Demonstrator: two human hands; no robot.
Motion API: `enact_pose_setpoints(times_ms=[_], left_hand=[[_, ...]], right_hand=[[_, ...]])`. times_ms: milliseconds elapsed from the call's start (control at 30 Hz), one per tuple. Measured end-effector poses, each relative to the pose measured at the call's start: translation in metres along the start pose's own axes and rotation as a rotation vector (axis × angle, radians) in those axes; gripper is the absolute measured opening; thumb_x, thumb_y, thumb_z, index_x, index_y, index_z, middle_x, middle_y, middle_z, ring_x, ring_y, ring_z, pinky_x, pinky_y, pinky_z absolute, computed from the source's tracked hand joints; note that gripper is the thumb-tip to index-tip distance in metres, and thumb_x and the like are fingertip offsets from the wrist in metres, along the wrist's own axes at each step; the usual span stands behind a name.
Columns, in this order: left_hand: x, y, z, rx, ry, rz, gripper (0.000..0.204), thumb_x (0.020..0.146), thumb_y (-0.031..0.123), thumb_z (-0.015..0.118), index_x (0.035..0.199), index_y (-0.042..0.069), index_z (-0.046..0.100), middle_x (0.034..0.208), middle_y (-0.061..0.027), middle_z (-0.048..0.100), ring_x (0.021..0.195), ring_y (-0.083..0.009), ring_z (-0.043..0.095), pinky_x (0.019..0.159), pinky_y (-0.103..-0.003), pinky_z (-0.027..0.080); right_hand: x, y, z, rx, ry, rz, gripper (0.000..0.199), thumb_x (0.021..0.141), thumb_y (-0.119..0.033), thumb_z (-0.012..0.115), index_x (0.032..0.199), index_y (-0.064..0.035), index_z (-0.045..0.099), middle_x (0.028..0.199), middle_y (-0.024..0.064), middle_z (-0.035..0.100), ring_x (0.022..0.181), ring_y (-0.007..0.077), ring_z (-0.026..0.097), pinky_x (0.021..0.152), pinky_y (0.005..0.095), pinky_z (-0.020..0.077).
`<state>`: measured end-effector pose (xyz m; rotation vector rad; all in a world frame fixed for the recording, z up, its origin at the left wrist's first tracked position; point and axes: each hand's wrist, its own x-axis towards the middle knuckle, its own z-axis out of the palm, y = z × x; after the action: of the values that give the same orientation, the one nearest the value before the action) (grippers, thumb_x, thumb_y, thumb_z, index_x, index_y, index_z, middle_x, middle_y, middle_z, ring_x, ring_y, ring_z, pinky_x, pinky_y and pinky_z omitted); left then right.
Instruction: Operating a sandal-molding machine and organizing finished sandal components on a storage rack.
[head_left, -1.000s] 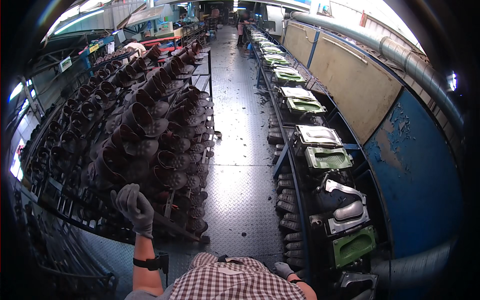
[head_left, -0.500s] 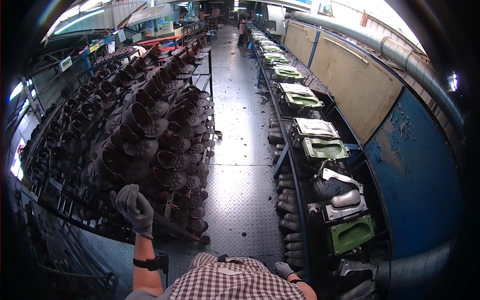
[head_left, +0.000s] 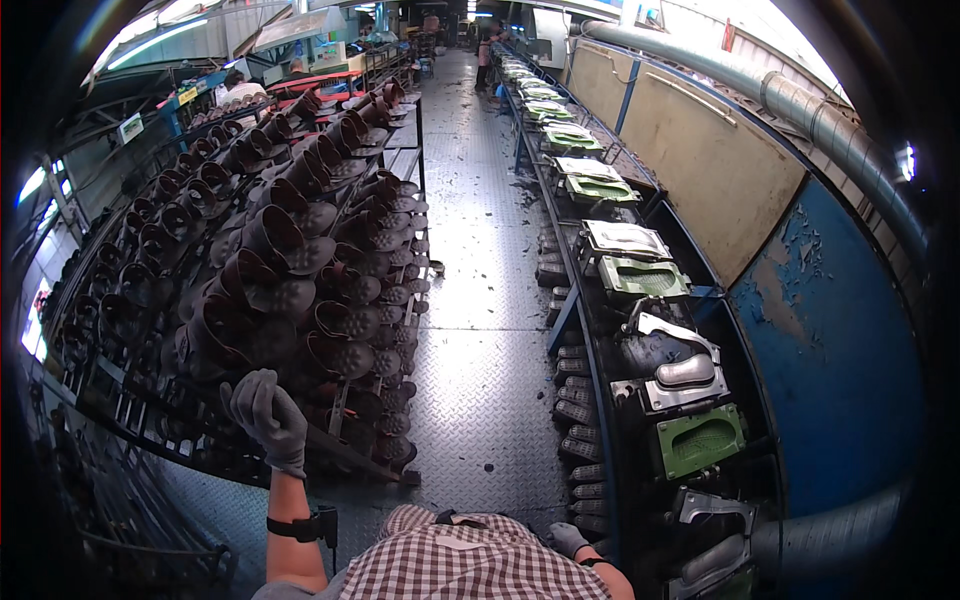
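Observation:
My left hand (head_left: 266, 415), in a grey glove, is raised with curled fingers at the near end of a rack (head_left: 345, 455) loaded with dark boots (head_left: 225, 330). Whatever its fingers may close around is hidden. Low by my right side is my right hand (head_left: 568, 540), also gloved in grey, close to the near edge of the mould line; its fingers are mostly out of sight. On that line lie opened sole moulds, among them a green cavity half (head_left: 700, 442) and a silver half with a raised foot-shaped form (head_left: 686, 371).
A metal tread-plate floor (head_left: 480, 380) runs as an aisle between rack and line. Dark metal foot forms (head_left: 580, 412) are stacked under the line's near edge. A blue panel (head_left: 830, 300) stands at the right. Far off, a person (head_left: 484, 62) is beside the line.
The moulds on the right have shifted a little farther away along the line. A person has come into view behind the rack at far left. Both my hands have stayed in place.

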<state>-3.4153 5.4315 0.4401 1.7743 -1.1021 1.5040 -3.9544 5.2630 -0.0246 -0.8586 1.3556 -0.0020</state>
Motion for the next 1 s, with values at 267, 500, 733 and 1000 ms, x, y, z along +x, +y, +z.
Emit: enact_pose_setpoints(times_ms=[267,500,733,1000], left_hand=[[0.001,-0.002,0.001,0.004,0.006,0.012,0.029,0.098,0.003,0.059,0.126,0.011,0.058,0.118,-0.0050,0.062,0.117,-0.0238,0.062,0.123,-0.052,0.030],[0.008,-0.003,0.003,-0.001,0.012,0.009,0.028,0.098,0.001,0.058,0.125,0.010,0.059,0.118,-0.0060,0.064,0.116,-0.0252,0.063,0.121,-0.053,0.032],[0.008,-0.001,0.003,-0.005,0.019,0.010,0.029,0.099,-0.001,0.057,0.125,0.009,0.059,0.119,-0.0075,0.065,0.115,-0.0267,0.063,0.118,-0.053,0.035],[0.009,-0.003,0.004,-0.011,0.019,0.017,0.031,0.098,-0.002,0.057,0.127,0.010,0.059,0.120,-0.0075,0.064,0.116,-0.0270,0.063,0.118,-0.053,0.036]], right_hand=[[0.008,0.010,0.002,0.066,0.039,-0.047,0.023,0.097,-0.026,0.058,0.099,-0.0074,0.072,0.086,0.0034,0.069,0.072,0.0160,0.062,0.066,0.0333,0.0516],[0.011,0.007,0.001,0.062,-0.009,-0.058,0.022,0.098,-0.025,0.057,0.097,-0.0083,0.071,0.083,0.0039,0.068,0.070,0.0160,0.061,0.064,0.0342,0.0503],[0.008,0.005,0.003,0.044,0.069,0.030,0.022,0.096,-0.028,0.057,0.094,-0.0097,0.070,0.081,0.0031,0.068,0.067,0.0159,0.060,0.060,0.0343,0.0496],[-0.012,-0.015,0.009,-0.042,0.031,-0.006,0.015,0.102,-0.018,0.055,0.097,-0.0082,0.065,0.082,0.0053,0.064,0.068,0.0189,0.060,0.062,0.0344,0.0507]])
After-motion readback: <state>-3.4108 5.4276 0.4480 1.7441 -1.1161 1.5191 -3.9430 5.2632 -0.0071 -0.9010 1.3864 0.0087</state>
